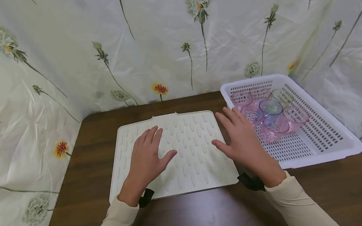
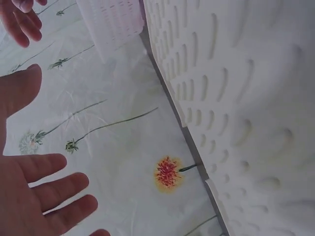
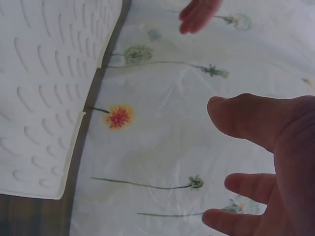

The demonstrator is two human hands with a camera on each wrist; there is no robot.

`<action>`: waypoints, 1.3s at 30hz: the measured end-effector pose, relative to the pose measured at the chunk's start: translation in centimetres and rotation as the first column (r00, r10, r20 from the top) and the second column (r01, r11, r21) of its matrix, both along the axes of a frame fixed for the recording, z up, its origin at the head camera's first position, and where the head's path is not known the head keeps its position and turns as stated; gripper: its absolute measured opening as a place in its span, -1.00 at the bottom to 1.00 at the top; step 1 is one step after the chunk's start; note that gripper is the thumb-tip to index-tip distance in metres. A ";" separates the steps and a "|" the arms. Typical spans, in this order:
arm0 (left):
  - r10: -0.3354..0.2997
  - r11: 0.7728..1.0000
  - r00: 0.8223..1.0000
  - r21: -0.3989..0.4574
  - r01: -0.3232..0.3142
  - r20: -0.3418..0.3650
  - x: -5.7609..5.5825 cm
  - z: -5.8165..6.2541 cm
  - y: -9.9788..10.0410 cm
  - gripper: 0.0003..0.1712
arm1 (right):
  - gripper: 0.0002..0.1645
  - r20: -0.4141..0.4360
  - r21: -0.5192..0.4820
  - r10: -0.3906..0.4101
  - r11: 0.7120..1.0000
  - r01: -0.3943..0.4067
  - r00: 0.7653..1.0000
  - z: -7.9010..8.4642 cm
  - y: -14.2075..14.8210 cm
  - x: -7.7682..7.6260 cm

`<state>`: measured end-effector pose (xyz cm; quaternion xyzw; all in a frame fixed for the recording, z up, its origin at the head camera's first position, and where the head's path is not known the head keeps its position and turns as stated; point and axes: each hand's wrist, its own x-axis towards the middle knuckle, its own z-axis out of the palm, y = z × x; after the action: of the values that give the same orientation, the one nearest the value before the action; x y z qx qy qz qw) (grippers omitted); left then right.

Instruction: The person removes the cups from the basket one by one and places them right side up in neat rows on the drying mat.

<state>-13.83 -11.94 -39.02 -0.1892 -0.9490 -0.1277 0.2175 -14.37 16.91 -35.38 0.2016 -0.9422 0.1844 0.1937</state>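
Note:
A cream drying mat (image 1: pixel 185 168) with raised oval ridges lies flat on the dark wooden table. Over its left half hovers my left hand (image 1: pixel 147 157), fingers extended and thumb spread, holding nothing. My right hand (image 1: pixel 244 140) is held above the gap between the mat and a white plastic basket (image 1: pixel 328 151), its fingers spread and nothing in them. Several clear tinted cups stand together in the basket, among them a blue cup (image 1: pixel 270 107) and a pink cup (image 1: pixel 276 125). In both wrist views the hands appear apart from the mat.
The wooden table (image 1: pixel 81 176) shows left of the mat and along the front. Behind it hangs a pale curtain (image 1: pixel 157 51) printed with dandelions and orange flowers. The basket's slotted rim rises at the table's right side. A black band (image 1: pixel 252 183) is on my right wrist.

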 end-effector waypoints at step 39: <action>0.045 0.998 0.913 0.019 -0.058 0.406 6.8 -5.2 -16.2 -0.16 | -0.16 0.310 0.034 -0.015 0.999 0.005 0.951 4.1 18.7 -1.4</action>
<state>-7.03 -28.11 -44.24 -0.1301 -0.9761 -0.1727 0.0221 -15.81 35.66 -31.30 0.1685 -0.9649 0.1971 0.0407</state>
